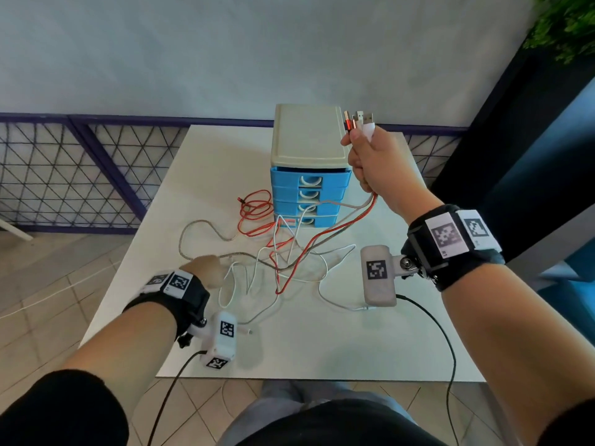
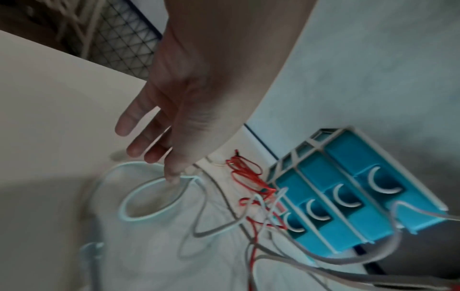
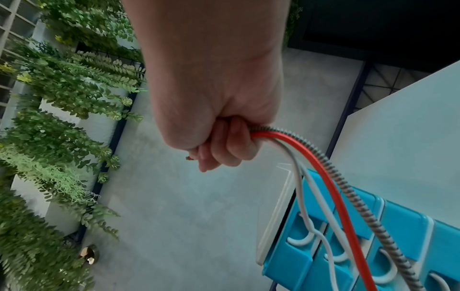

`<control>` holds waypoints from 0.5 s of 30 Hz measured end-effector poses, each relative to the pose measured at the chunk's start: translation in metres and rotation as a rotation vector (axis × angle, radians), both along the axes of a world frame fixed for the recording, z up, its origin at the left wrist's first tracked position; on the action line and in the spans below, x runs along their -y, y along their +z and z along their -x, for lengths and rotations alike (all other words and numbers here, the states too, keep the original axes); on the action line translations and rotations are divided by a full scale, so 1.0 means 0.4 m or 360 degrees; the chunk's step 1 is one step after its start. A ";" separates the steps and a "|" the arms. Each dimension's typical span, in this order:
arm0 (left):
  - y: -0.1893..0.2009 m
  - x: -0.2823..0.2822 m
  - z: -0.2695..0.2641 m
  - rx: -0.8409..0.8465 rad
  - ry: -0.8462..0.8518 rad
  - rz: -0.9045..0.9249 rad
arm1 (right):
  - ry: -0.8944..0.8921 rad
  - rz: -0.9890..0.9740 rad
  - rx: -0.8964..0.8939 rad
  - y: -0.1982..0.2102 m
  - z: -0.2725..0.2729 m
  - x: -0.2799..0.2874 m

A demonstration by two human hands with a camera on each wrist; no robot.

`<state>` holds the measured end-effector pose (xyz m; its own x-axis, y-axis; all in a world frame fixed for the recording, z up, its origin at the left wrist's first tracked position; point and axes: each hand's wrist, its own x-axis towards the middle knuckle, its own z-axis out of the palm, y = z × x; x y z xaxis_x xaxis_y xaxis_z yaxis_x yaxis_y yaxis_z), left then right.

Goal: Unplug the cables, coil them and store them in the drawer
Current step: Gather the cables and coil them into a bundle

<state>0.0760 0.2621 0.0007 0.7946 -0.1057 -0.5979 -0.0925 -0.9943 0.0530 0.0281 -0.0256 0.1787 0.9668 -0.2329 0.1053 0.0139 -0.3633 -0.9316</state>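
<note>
1. Centrally, near the far edge of the white table (image 1: 322, 342), stands the drawer unit (image 1: 309, 169): a beige top over four blue drawers, all pushed in, so their contents cannot be seen.
2. Raised at the upper right of the head view, beside the unit's top, the right hand (image 1: 373, 162) is fisted around a bundle of cables (image 1: 365, 214); their USB plugs (image 1: 360, 121) stick up out of the fist, pointing up and away.
3. Below that fist the cables hang down and leftward, then spread into a loose tangle on the table in front of the drawers.
4. At the lower left of the head view the left hand (image 1: 206, 268) reaches down to the tangle; from there only its back shows.
5. Only the left wrist view reveals its fingers (image 2: 129, 126), straight and slightly spread, a fingertip at a white loop (image 2: 149, 198) lying on the table; the hand holds nothing.
6. Only the right wrist view separates the gripped strands: a red cable (image 3: 323, 169), a braided grey cable (image 3: 353, 198) and two white ones, running toward the lower right across the drawer fronts.
7. Left of the unit lies a separate pile of red cable (image 1: 254, 210).
</note>
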 end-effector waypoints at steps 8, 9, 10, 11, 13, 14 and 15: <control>0.005 -0.044 0.003 0.0131 0.0350 0.0723 | 0.0094 -0.0045 -0.0065 -0.017 -0.002 -0.019; 0.041 -0.024 -0.002 0.0095 0.0494 0.0997 | 0.0113 -0.0017 -0.0076 -0.017 -0.002 -0.018; 0.077 -0.004 -0.007 0.0043 0.0658 0.1253 | 0.0126 0.0024 -0.0087 -0.020 -0.001 -0.017; 0.116 0.016 -0.013 0.0041 0.0749 0.1394 | 0.0132 0.0067 -0.0103 -0.023 0.001 -0.017; 0.181 0.049 -0.028 0.0263 0.0707 0.1398 | 0.0126 0.0111 -0.0136 -0.030 0.002 -0.015; 0.206 0.059 -0.035 0.0396 0.0663 0.1388 | 0.0117 0.0118 -0.0144 -0.031 0.002 -0.016; 0.224 0.067 -0.043 0.0473 0.0617 0.1400 | 0.0106 0.0124 -0.0143 -0.031 0.003 -0.017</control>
